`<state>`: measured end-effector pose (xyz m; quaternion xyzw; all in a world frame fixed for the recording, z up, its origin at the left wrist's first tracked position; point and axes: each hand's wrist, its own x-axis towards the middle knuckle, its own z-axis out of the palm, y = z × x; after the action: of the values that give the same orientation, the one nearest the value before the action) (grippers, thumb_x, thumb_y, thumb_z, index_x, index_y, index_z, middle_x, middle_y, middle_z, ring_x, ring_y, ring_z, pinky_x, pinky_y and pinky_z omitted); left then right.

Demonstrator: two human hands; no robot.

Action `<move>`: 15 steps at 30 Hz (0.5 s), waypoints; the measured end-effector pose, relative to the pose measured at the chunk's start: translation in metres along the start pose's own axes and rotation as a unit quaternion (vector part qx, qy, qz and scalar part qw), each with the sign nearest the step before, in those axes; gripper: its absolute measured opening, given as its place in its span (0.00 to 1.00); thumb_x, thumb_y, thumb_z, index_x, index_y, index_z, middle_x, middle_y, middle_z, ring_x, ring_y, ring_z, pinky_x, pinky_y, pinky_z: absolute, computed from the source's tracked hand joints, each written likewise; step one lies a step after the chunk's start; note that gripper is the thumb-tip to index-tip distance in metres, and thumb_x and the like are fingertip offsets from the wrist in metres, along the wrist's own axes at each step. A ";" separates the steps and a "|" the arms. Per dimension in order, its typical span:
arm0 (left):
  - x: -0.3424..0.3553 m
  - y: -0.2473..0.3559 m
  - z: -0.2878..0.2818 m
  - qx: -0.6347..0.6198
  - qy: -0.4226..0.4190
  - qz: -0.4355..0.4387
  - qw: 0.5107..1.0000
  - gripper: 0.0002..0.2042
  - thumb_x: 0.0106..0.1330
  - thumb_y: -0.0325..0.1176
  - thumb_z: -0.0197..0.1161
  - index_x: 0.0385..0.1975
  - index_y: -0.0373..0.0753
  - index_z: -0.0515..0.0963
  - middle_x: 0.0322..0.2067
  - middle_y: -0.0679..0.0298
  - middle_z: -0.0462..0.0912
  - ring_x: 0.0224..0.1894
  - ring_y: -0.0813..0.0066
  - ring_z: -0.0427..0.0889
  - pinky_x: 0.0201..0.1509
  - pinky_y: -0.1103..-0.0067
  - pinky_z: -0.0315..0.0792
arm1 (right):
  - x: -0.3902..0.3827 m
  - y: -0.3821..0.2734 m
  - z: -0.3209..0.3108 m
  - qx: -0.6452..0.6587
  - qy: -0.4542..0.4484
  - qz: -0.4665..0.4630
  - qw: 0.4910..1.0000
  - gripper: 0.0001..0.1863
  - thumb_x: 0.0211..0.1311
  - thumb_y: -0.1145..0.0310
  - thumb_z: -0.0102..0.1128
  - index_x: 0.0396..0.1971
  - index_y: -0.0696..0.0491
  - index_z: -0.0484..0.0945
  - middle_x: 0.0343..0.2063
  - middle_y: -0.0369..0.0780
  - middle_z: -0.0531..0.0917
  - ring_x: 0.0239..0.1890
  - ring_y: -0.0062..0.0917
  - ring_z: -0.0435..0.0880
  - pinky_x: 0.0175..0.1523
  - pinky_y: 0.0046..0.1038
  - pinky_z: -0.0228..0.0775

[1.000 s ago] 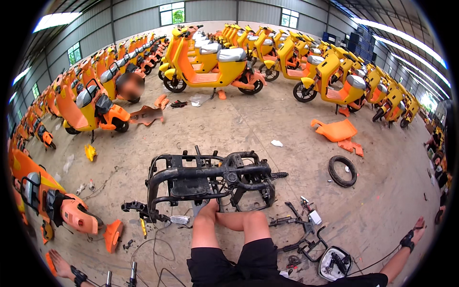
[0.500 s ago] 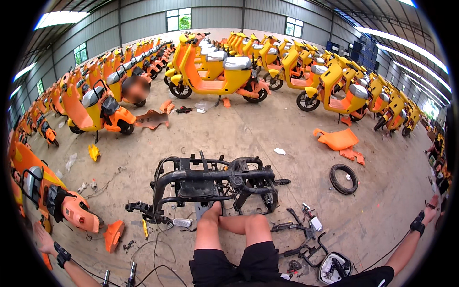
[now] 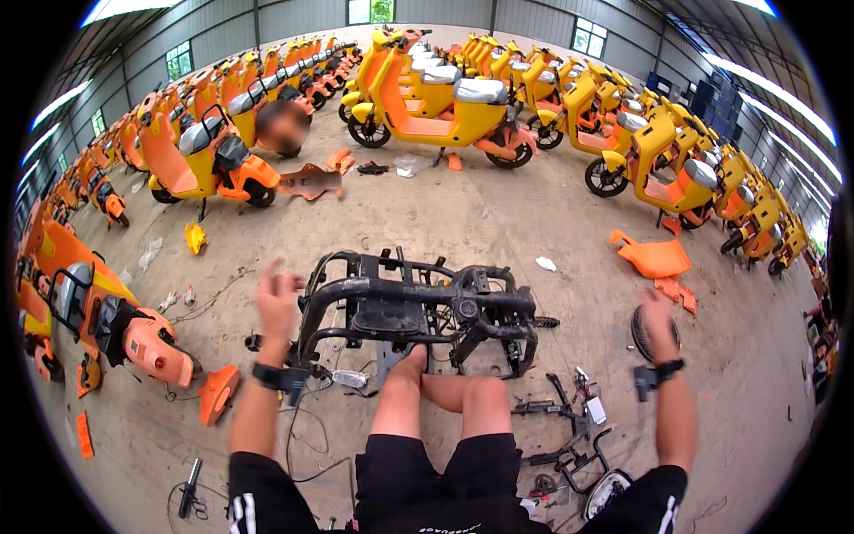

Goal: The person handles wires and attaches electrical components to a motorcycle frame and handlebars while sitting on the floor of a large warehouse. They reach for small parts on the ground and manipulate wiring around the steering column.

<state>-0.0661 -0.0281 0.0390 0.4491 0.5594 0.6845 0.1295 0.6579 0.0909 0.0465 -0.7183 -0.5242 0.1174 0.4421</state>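
Note:
A stripped black scooter frame (image 3: 418, 307) lies on its side on the floor before my legs. Raised beside its left end, my left hand (image 3: 278, 298) is slightly blurred, its fingers apart and nothing in them. My right hand (image 3: 658, 325) is up on the other side, more blurred, with loosely extended fingers and no object visible in it. In the picture it overlaps the black tyre (image 3: 638, 335), hiding much of it; contact cannot be made out. Neither hand touches the frame. Both wrists wear black straps.
Loose metal parts (image 3: 569, 427) and a white-rimmed headlight shell (image 3: 608, 492) lie to my right. Orange panels (image 3: 656, 258) rest farther off, and an orange piece (image 3: 219, 392) is at left. Thin cables (image 3: 307, 436) trail near my left leg. Yellow-orange scooters (image 3: 445, 116) stand in rows beyond.
Both arms have swung inward and forward from wide at my sides, bringing my hands up beside the frame. The view has shifted a little left and down.

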 end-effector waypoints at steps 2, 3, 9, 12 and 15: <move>-0.019 -0.001 0.069 -0.024 -0.011 -0.008 1.000 0.13 0.69 0.29 0.50 0.51 0.31 0.71 0.34 0.57 0.83 0.38 0.75 0.81 0.44 0.80 0.74 | 0.000 -0.023 0.068 0.002 -0.074 0.000 0.997 0.16 0.57 0.59 0.59 0.38 0.55 0.83 0.24 0.37 0.80 0.18 0.18 0.71 0.20 0.24 0.61; -0.025 -0.010 0.081 -0.016 0.007 0.004 1.000 0.13 0.69 0.29 0.50 0.48 0.30 0.72 0.35 0.56 0.83 0.40 0.73 0.81 0.47 0.79 0.73 | -0.011 -0.042 0.112 0.119 -0.111 0.024 0.986 0.15 0.57 0.59 0.59 0.35 0.54 0.84 0.20 0.34 0.76 0.14 0.16 0.66 0.17 0.23 0.55; -0.031 -0.008 0.099 0.160 -0.046 0.038 0.985 0.13 0.68 0.31 0.50 0.45 0.30 0.74 0.37 0.53 0.83 0.41 0.61 0.82 0.48 0.73 0.72 | -0.036 -0.113 0.243 0.004 -0.219 -0.104 0.970 0.20 0.57 0.53 0.56 0.24 0.56 0.83 0.16 0.41 0.81 0.20 0.25 0.78 0.29 0.30 0.69; -0.034 -0.007 0.097 0.170 -0.029 0.037 0.984 0.12 0.67 0.31 0.50 0.43 0.30 0.75 0.37 0.52 0.83 0.41 0.56 0.81 0.47 0.70 0.72 | -0.045 -0.143 0.271 -0.080 -0.293 -0.089 0.949 0.26 0.59 0.47 0.51 0.23 0.56 0.84 0.20 0.46 0.83 0.28 0.36 0.84 0.38 0.34 0.73; -0.034 -0.004 0.097 0.180 -0.012 0.058 0.982 0.11 0.67 0.29 0.50 0.42 0.30 0.75 0.35 0.52 0.82 0.40 0.55 0.81 0.47 0.69 0.72 | -0.049 -0.160 0.288 -0.173 -0.263 -0.156 0.936 0.24 0.60 0.49 0.51 0.30 0.57 0.83 0.30 0.54 0.82 0.38 0.49 0.81 0.46 0.43 0.72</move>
<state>0.0258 0.0131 0.0170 0.5048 0.6450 0.5735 0.0134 0.3509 0.2059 -0.0142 -0.6362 -0.7395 0.1396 0.1701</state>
